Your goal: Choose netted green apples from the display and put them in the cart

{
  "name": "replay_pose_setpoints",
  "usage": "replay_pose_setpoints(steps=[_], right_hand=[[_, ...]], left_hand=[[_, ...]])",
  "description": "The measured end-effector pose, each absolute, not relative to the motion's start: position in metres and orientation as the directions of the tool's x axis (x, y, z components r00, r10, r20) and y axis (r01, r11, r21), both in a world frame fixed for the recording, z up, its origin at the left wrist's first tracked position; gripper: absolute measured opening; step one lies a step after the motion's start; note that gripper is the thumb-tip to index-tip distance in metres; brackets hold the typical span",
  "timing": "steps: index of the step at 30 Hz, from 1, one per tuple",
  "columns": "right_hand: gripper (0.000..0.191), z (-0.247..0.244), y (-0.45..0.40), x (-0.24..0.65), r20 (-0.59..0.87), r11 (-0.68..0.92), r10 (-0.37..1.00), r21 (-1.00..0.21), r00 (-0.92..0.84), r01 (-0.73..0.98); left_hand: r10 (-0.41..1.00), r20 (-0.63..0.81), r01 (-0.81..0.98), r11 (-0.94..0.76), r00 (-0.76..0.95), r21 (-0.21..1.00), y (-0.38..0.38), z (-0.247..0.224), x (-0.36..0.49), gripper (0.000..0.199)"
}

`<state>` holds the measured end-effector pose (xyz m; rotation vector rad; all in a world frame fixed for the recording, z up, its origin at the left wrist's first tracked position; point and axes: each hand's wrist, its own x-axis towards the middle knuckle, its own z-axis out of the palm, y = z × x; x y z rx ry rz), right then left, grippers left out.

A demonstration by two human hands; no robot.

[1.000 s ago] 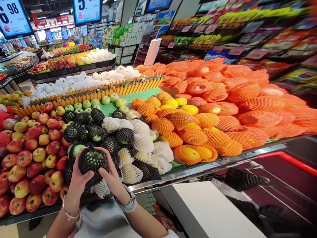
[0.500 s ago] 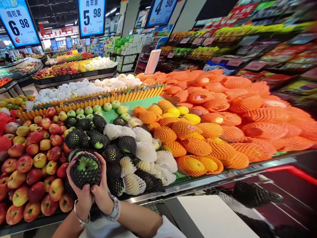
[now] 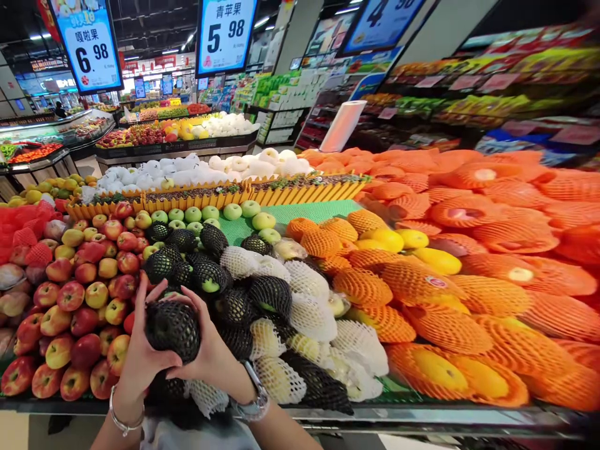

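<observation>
Between my two hands is a round green fruit in a black foam net (image 3: 173, 331), just above the front of the heap. My left hand (image 3: 140, 347) curves around its left side, and my right hand (image 3: 212, 350) cups the right side. The thumbs come close together at the fruit's near side. Mostly black netting faces me, so little of the skin shows. Behind and to the right lie more fruits in black nets (image 3: 234, 304) and pale ones in white nets (image 3: 313, 315). Another white-netted fruit (image 3: 209, 395) lies below my right hand.
Red-yellow apples (image 3: 71, 295) fill the left side. Loose green apples (image 3: 232, 211) sit behind, before a low yellow fence (image 3: 300, 192). Orange-netted melons (image 3: 431, 315) spread to the right. A metal rail (image 3: 422, 415) edges the stand, and a plastic bag roll (image 3: 344, 127) stands at the back.
The view has swung left, so the stand appears shifted right. The netted fruit has turned, hiding its bare green top. My fingers have spread wider around it.
</observation>
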<state>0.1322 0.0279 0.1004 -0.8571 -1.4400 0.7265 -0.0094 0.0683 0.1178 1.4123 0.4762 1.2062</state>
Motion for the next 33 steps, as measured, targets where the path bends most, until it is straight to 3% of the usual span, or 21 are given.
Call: replay_pose_setpoints(steps=[4, 6, 12, 16, 19, 24, 26, 28, 30, 33], right_hand=[[0.134, 0.114, 0.029, 0.138, 0.491, 0.487, 0.867, -0.801, -0.084, 0.348], [0.131, 0.113, 0.033, 0.133, 0.531, 0.502, 0.847, -0.776, -0.035, 0.383], [0.071, 0.113, 0.040, 0.107, 0.642, 0.590, 0.729, -0.765, 0.237, 0.256], [0.045, 0.128, 0.036, 0.108, 0.682, 0.664, 0.700, -0.731, 0.210, 0.158], [0.044, 0.125, 0.033, 0.113, 0.748, 0.726, 0.633, -0.663, 0.198, 0.185], [0.056, 0.085, 0.040, 0.108, 0.792, 0.820, 0.461, -0.553, 0.401, 0.148], [0.078, 0.074, 0.044, 0.105, 0.812, 0.816, 0.485, -0.554, 0.324, 0.168], [0.089, 0.071, 0.045, 0.106, 0.846, 0.808, 0.492, -0.531, 0.206, 0.253], [0.078, 0.075, 0.043, 0.109, 0.895, 0.829, 0.419, -0.446, 0.153, 0.338], [0.056, 0.083, 0.034, 0.111, 0.932, 0.838, 0.315, -0.362, 0.181, 0.409]], left_hand=[[0.940, 0.289, -0.378, -0.205, 0.183, 0.903, 0.062, 0.101, -0.001, 0.045], [0.976, 0.204, -0.454, -0.149, 0.073, 0.878, 0.062, 0.094, 0.006, 0.032], [0.992, -0.071, -0.688, -0.018, -0.100, 0.725, 0.058, 0.085, 0.021, 0.032], [0.982, -0.188, -0.763, 0.104, -0.024, 0.639, 0.057, 0.087, 0.016, 0.034], [0.977, -0.209, -0.756, 0.164, 0.036, 0.634, 0.062, 0.092, 0.007, 0.035], [0.973, -0.231, -0.728, 0.151, -0.010, 0.668, 0.069, 0.096, -0.002, 0.030], [0.982, -0.175, -0.664, 0.178, 0.072, 0.726, 0.067, 0.096, -0.001, 0.044], [0.961, -0.166, -0.617, 0.271, 0.223, 0.739, 0.062, 0.095, 0.001, 0.065], [0.919, -0.212, -0.600, 0.380, 0.333, 0.704, 0.056, 0.094, 0.004, 0.075], [0.891, -0.277, -0.593, 0.448, 0.360, 0.669, 0.049, 0.095, 0.009, 0.062]])
